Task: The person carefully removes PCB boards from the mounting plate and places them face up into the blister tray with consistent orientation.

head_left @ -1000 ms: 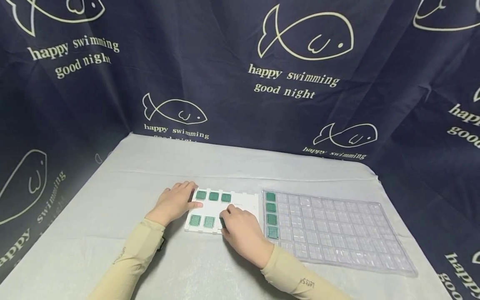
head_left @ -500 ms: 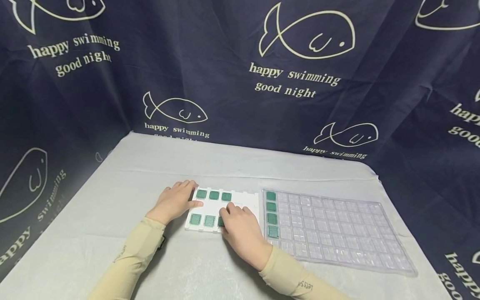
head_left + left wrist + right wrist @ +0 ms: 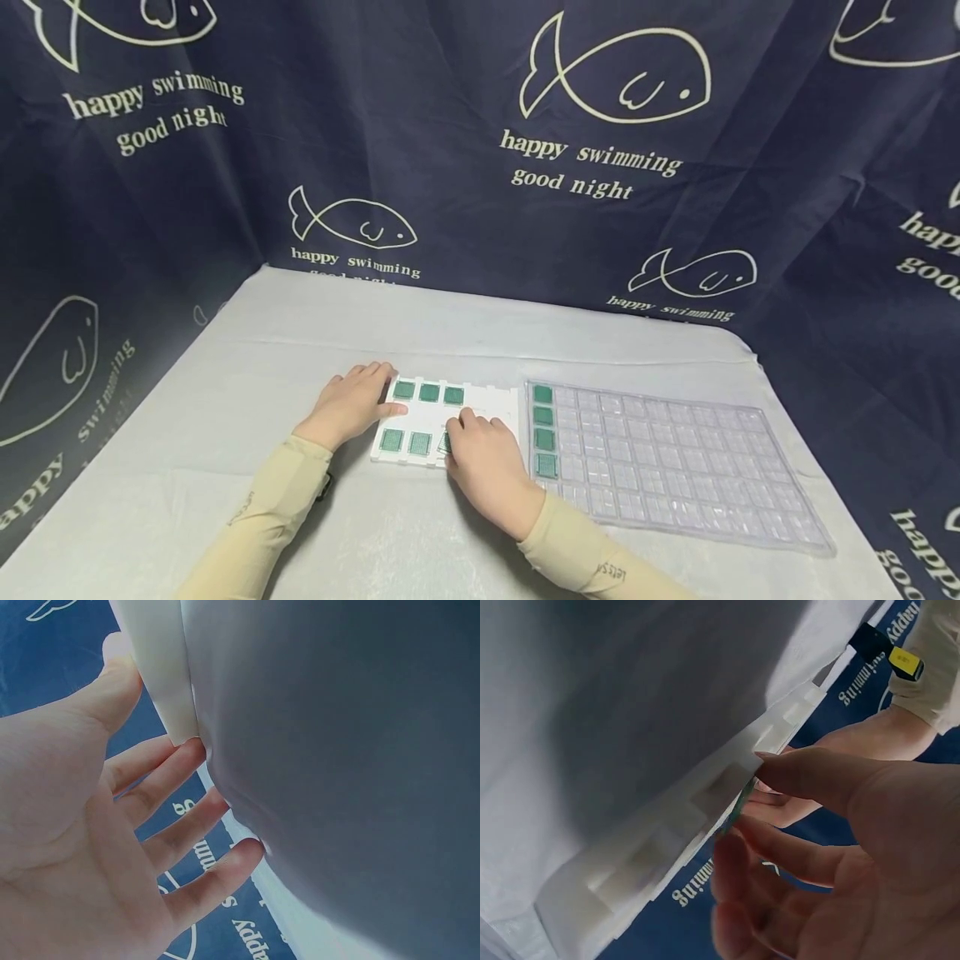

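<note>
In the head view, a white slotted holder (image 3: pixel 420 417) lies on the table with small green circuit boards in two rows. My left hand (image 3: pixel 348 406) rests at its left edge, thumb on its top face. The left wrist view shows that hand (image 3: pixel 97 810) with fairly straight fingers touching the holder's corner and the tablecloth. My right hand (image 3: pixel 491 467) pinches another green circuit board (image 3: pixel 446 443) at the near row, mostly covered by the fingers. In the right wrist view, this circuit board (image 3: pixel 739 806) stands edge-on between thumb and index finger, tilted against the holder's edge (image 3: pixel 667 855).
To the right of the holder lies a clear plastic compartment tray (image 3: pixel 660 458). Several green circuit boards (image 3: pixel 543 415) fill part of its leftmost column. A pale cloth (image 3: pixel 247 400) covers the table, and a dark blue printed curtain (image 3: pixel 465 100) surrounds it.
The circuit board in my right hand looked flat in the near row half a second ago and now sits at a slant. My left hand has stayed in place.
</note>
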Motion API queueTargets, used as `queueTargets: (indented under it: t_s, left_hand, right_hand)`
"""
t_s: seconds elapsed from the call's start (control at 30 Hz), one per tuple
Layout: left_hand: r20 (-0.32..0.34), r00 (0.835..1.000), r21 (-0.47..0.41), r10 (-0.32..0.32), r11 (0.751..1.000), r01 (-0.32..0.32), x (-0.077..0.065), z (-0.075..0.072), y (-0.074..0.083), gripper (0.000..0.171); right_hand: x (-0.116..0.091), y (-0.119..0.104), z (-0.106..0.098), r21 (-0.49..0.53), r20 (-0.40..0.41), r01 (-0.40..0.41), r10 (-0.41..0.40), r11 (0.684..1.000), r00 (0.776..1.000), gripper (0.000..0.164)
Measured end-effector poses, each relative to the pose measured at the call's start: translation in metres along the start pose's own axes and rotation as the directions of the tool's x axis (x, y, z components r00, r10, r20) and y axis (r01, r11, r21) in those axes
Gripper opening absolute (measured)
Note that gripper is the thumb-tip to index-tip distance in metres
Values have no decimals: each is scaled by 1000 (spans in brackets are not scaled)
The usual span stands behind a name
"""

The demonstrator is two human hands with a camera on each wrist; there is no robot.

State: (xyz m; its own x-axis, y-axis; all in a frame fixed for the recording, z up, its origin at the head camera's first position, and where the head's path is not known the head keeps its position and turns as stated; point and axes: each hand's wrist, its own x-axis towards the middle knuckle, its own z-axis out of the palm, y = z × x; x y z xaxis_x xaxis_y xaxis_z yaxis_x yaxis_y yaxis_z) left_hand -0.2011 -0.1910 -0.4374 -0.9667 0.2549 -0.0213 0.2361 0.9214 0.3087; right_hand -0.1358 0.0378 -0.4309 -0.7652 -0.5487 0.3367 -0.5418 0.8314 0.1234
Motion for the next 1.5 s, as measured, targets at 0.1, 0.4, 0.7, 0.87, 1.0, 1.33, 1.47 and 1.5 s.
queueTargets:
  t_s: [0.1,0.4,0.7,0.87,1.0,1.33,1.47,1.5]
  left_hand:
    - [7,1000,-2,-1,1000,1,0,1,0,55]
    - [5,1000,-2,0,1000,0,0,0,0,57]
    - [11,1000,-6,-1,1000,1,-1,1,0,58]
    - [11,1000,-11,-6,1000,6,-1,0,1,57]
    - [15,1000,-13,-11,1000,11,-1,-1,2,58]
    - [22,1000,-13,-11,1000,11,-2,-2,4,59]
    - [25,1000,-10,-12,1000,12,-3,-2,4,59]
    - [25,1000,-11,-14,1000,15,-3,-2,4,60]
  right_hand:
    - [-1,2,-1,37,58,-29,26,999,998,24]
    - [-1,9,-6,156,101,-46,30,987,994,25]
    - [-1,11,-7,191,138,-52,26,980,990,21]
    - [-3,12,-9,189,136,-33,7,981,991,22]
    - [-5,13,-12,204,136,-26,-2,979,991,20]
    - [-11,21,-14,248,147,-28,-9,968,989,21]
    - [-13,24,-15,256,132,-23,-12,966,991,21]
    - [-14,25,-15,254,128,-23,-10,967,992,21]
